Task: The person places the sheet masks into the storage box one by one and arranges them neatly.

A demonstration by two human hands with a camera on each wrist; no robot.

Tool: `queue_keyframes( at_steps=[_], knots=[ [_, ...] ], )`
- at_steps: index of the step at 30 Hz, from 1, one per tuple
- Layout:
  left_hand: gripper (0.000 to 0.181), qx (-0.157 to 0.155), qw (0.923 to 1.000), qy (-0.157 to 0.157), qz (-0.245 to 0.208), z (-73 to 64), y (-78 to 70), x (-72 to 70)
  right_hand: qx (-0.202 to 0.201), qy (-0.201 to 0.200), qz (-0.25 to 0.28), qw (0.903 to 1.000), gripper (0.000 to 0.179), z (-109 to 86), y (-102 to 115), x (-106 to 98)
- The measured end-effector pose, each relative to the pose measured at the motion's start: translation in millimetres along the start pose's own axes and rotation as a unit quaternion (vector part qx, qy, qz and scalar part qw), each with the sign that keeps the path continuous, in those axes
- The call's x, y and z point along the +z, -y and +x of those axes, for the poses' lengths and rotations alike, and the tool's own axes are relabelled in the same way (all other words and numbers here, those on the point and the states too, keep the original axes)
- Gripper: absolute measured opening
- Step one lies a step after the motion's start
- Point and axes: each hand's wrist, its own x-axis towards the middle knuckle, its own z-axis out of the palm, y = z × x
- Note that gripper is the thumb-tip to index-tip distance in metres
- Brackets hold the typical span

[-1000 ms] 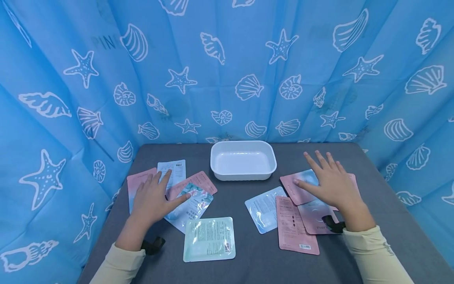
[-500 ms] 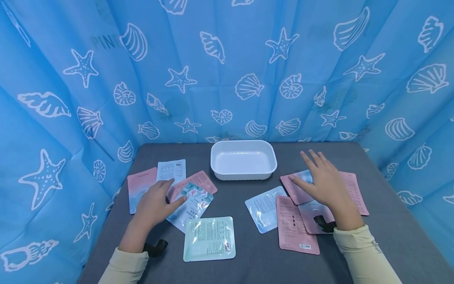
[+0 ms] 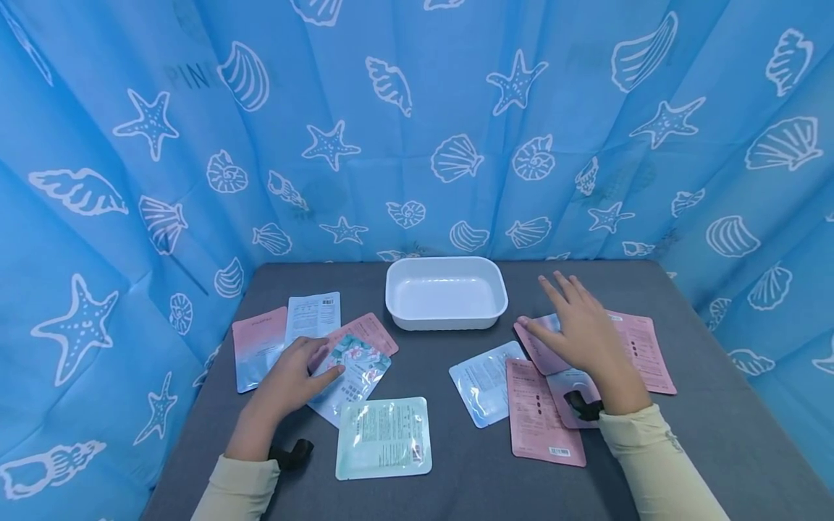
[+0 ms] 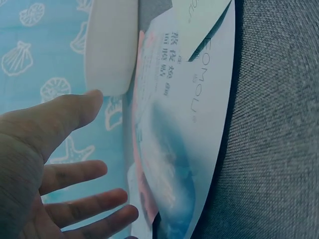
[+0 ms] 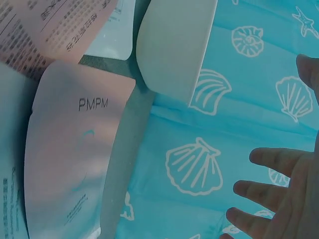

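Observation:
My left hand hovers over the left group of face mask packets, fingers relaxed and holding nothing. Below and beside it are a pink-blue packet, a pale blue one, a pink one and a white-blue floral one. In the left wrist view, fingers and thumb stand apart from the floral packet. My right hand is spread above the right group, also holding nothing. Around it lie pink packets and a light blue packet. A pink PMPM packet shows in the right wrist view.
A white rectangular basin stands at the middle back of the grey table. In front, left of centre, lies a mint green packet. A blue curtain with shell prints hangs behind and along the sides.
My right hand has shifted left over its group. The left hand has drawn slightly toward me and right, its fingers bending a little, uncovering more of the pink-blue packet. The packets stay put.

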Motion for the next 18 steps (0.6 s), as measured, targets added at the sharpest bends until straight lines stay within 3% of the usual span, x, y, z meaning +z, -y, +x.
queue_keyframes(
  at_steps=[13,18],
  knots=[
    [0.068,0.014,0.9994,0.012,0.030,5.3,6.0,6.9,-0.005,0.010,0.015,0.9998,0.093,14.0,7.9,13.5],
    [0.066,0.016,0.9996,0.011,0.022,6.1,6.1,8.3,-0.007,0.011,0.018,0.9998,0.093,17.6,11.1,17.3]
  ],
)
